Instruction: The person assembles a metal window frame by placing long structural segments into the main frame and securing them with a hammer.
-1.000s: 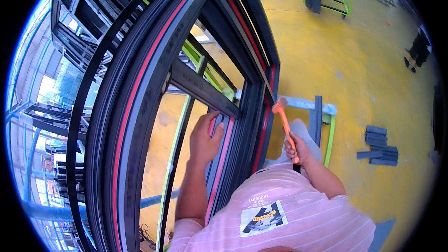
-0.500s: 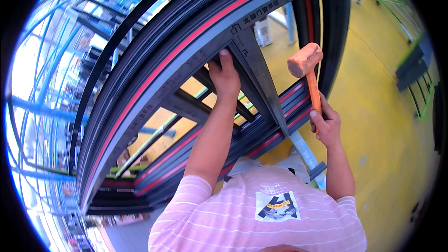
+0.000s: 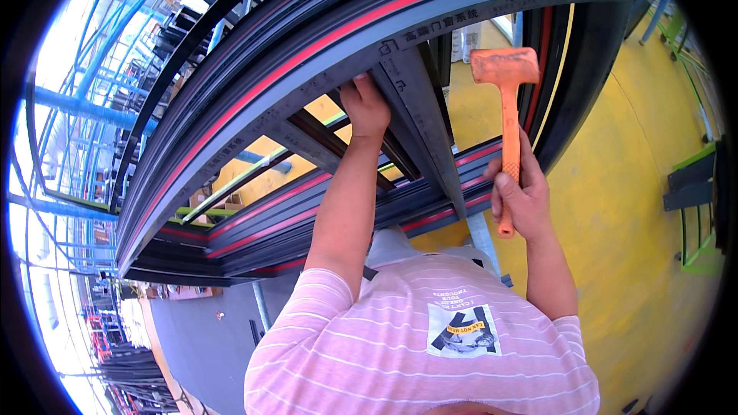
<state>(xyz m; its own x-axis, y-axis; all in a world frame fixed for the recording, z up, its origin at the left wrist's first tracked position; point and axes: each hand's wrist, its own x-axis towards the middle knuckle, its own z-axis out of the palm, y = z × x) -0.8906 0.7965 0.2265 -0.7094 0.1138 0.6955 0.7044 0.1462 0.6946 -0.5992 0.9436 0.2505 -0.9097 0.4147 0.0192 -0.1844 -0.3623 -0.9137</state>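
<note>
A large dark grey window frame (image 3: 307, 69) with red strips stands tilted before me, divided by a wide mullion (image 3: 415, 111) and a narrower crossbar (image 3: 307, 142). My left hand (image 3: 367, 107) grips the frame's far rail just left of the mullion; some of its fingers are hidden by the rail. In my right hand (image 3: 525, 196) is an orange mallet (image 3: 507, 123), held upright by its textured handle. The mallet's head is raised over the opening right of the mullion, and its handle end sticks out below my fist.
Yellow floor (image 3: 600, 261) spreads to the right, with a green-legged rack (image 3: 692, 200) at its edge. A grey-topped table (image 3: 200, 330) lies at lower left. Blue posts and racks (image 3: 92, 111) crowd the left side, and dark profiles (image 3: 134, 373) are stacked below them.
The mallet has turned from leaning left to nearly upright, its head swinging broadside. The view has shifted, showing more of the grey table. My left hand stays at the rail beside the mullion.
</note>
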